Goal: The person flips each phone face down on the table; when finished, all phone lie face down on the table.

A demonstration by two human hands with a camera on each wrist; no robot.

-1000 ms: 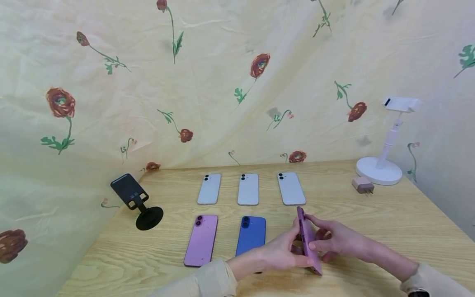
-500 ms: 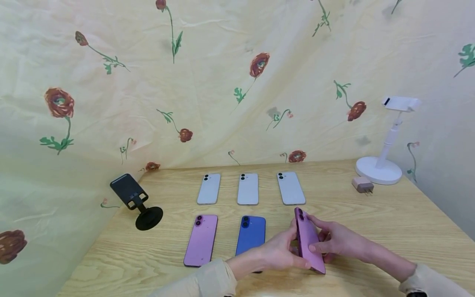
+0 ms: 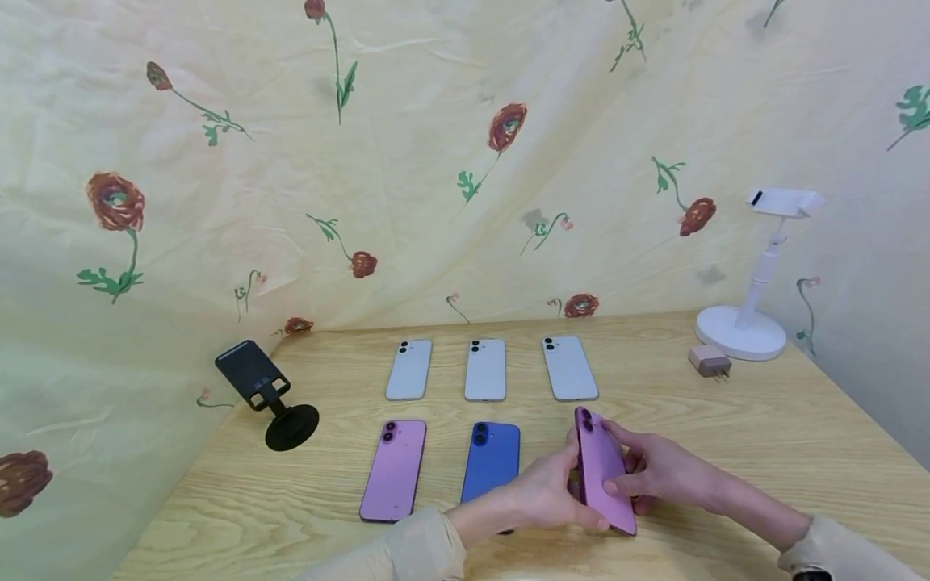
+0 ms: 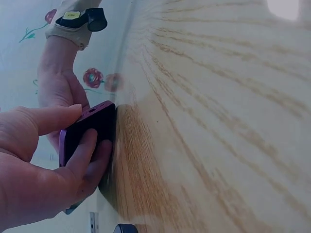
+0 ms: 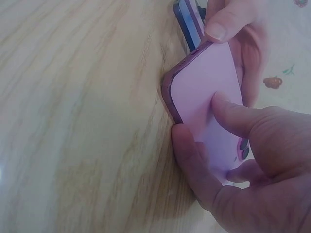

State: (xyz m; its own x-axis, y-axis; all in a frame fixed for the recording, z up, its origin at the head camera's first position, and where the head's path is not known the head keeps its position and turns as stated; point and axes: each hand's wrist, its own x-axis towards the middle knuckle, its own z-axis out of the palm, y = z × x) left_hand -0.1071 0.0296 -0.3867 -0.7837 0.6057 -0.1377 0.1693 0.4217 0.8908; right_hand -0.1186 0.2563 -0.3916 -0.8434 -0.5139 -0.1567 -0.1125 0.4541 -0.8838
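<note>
Both hands hold a pink smartphone (image 3: 605, 468), tilted on its long edge, its back with two camera lenses facing up and right. My left hand (image 3: 548, 494) grips its left side, thumb at the bottom end; in the left wrist view its fingers (image 4: 83, 154) lie against the dark screen. My right hand (image 3: 657, 470) pinches the right side, with the thumb on the pink back, as the right wrist view shows at the smartphone's back (image 5: 199, 92). The lower long edge is right at the tabletop. A blue smartphone (image 3: 492, 460) lies beside the left hand, partly hidden by the wrist.
Another pink smartphone (image 3: 395, 470) lies left of the blue one. Behind are three white smartphones, the nearest to the hands a white smartphone (image 3: 571, 369). A black phone stand (image 3: 291, 426) is at left; a charger plug (image 3: 710, 362) and white phone stand (image 3: 741, 332) are back right.
The held pink smartphone has turned from nearly edge-on to showing more of its back, its top leaning slightly left. Both hands keep their hold; the other phones have not moved.
</note>
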